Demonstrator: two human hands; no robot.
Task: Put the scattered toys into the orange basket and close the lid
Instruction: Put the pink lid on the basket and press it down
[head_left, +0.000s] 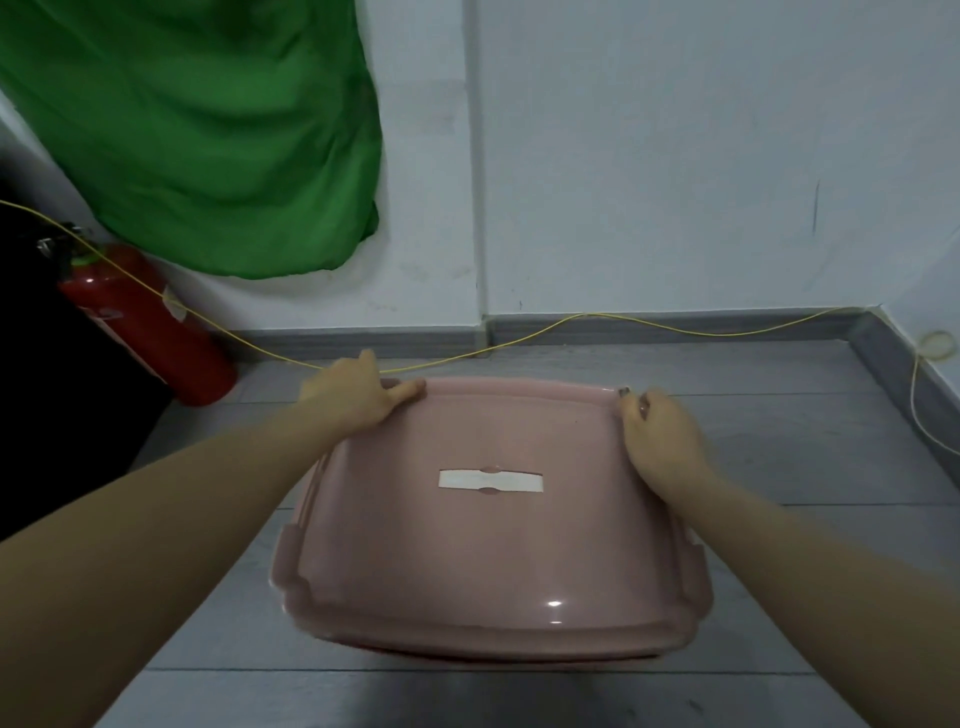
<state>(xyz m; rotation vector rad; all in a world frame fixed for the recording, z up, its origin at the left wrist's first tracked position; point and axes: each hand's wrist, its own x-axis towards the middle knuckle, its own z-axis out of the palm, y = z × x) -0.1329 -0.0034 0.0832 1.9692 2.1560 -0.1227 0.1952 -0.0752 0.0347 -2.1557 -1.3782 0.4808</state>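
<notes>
A pinkish-orange plastic lid (493, 545) lies flat over the basket on the grey floor and hides the basket body and whatever is inside. A white slot sits in the lid's middle. My left hand (358, 395) is on the lid's far left corner, thumb on top and fingers curled over the edge. My right hand (660, 436) grips the far right corner with its fingers curled down onto the rim. No loose toys are in view.
A red fire extinguisher (150, 332) leans at the left by a dark object. A yellow cord (519, 348) runs along the floor just behind the lid. A green cloth (208, 135) hangs on the white wall. Grey floor surrounds the basket.
</notes>
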